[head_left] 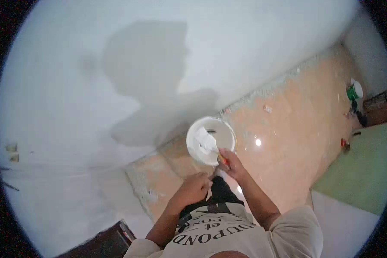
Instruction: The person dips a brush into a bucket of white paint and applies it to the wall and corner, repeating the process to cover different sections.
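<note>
My right hand (231, 164) is closed around the red and yellow handle of a paintbrush (207, 139). Its broad head is coated white and lies over the mouth of a white bucket (191, 151). The bucket stands on the floor close to the wall, with whitish material inside. Left of the brush handle and below the bucket's rim, my left hand (195, 188) has its fingers curled in. Whether anything is inside those fingers is hidden.
A pale wall (253, 47) with my shadow on it rises ahead. Whitish stains mark the tiled floor (284, 142) along its base. A green and white container (355, 91) stands far right, near a green panel (357, 172). Dark furniture (105, 243) is at lower left.
</note>
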Demonstrator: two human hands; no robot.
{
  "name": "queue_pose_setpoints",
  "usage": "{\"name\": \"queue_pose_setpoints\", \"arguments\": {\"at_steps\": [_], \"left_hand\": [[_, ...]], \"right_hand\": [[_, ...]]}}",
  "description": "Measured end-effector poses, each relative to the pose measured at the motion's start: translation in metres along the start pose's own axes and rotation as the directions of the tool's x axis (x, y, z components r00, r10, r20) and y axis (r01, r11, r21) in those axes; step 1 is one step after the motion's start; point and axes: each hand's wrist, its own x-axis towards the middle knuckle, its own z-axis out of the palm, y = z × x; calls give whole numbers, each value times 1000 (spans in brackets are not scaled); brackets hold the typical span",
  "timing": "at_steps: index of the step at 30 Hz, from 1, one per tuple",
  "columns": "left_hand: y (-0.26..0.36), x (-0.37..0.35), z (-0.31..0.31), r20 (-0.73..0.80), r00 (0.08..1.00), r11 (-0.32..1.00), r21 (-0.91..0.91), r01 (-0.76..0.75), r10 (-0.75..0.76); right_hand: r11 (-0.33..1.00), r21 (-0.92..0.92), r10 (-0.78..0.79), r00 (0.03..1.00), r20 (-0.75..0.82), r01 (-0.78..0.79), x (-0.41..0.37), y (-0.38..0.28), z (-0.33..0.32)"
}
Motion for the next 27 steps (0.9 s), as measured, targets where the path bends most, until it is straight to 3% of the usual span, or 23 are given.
{"name": "queue_pose_setpoints", "arguments": {"at_steps": [4, 5, 6, 8, 9, 11, 15, 18, 21, 22, 23, 25, 27], "left_hand": [[38, -18, -19, -22, 991, 975, 184, -126, 132], [44, -23, -20, -58, 988, 971, 199, -132, 146], [51, -30, -20, -83, 965, 948, 225, -227, 251], [63, -43, -20, -101, 902, 890, 241, -388, 421], [70, -48, -24, -123, 893, 883, 258, -392, 432], [100, -64, -48, 174, 967, 949, 221, -224, 187], [45, -87, -45, -10, 926, 912, 179, -370, 378], [34, -100, -63, 2, 934, 916, 196, -350, 356], [24, -98, -74, -19, 915, 892, 234, -387, 402], [33, -114, -81, -34, 911, 895, 201, -397, 411], [42, -130, -91, -46, 905, 897, 166, -410, 422], [45, -160, -119, -93, 888, 887, 160, -432, 450], [47, -185, -152, -251, 839, 871, 238, -430, 483]], "right_hand": [[998, 54, -38, 992, 121, 31, -4, -23, 37], [995, 93, -47, 972, 231, 26, -3, -31, 45], [991, 129, -61, 940, 336, 18, -6, -39, 53], [994, 97, -87, 939, 333, 57, -20, -48, 70], [992, 89, -109, 947, 302, 86, -25, -51, 77], [991, 77, -125, 942, 313, 106, -30, -62, 86], [986, 83, -167, 851, 497, 144, -26, -52, 113], [974, -23, -200, 905, 375, 225, -24, -54, 141], [968, -73, -195, 904, 380, 240, -21, -72, 150], [948, -183, -205, 937, 282, 262, -35, -79, 167], [943, -187, -214, 932, 294, 275, -45, -87, 184], [851, -340, -330, 911, 246, 400, -54, -99, 218], [687, -466, -478, 830, 289, 558, -56, -117, 256]]}}
